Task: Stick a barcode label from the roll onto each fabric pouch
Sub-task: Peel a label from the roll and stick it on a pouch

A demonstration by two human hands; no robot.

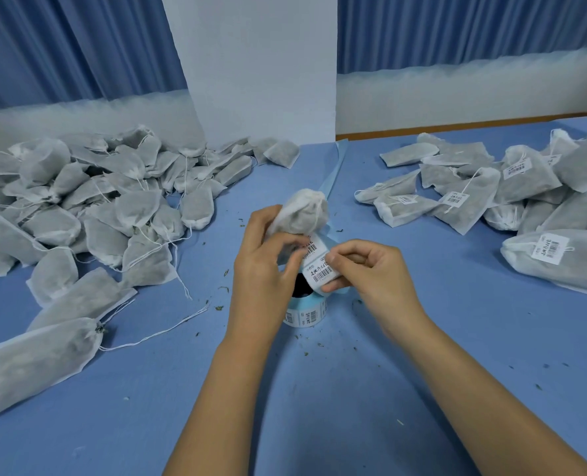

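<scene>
left hand (pixel 261 266) fingers curl round a fabric pouch (pixel 302 214); right hand (pixel 371 269) thumb and fingers pinch a barcode label (pixel 321 269) between both hands, label roll (pixel 306 314) directly beneath the fingers.

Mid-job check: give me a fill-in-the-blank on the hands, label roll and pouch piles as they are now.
1. The left hand grips a grey-white fabric drawstring pouch, while the right hand pinches a white barcode label above the small blue-backed label roll on the ____ table.
2. The pile of labelled pouches lies to the person's ____.
3. The heap of pouches on the other side shows ____ labels.
Missing words: blue; right; no.
</scene>
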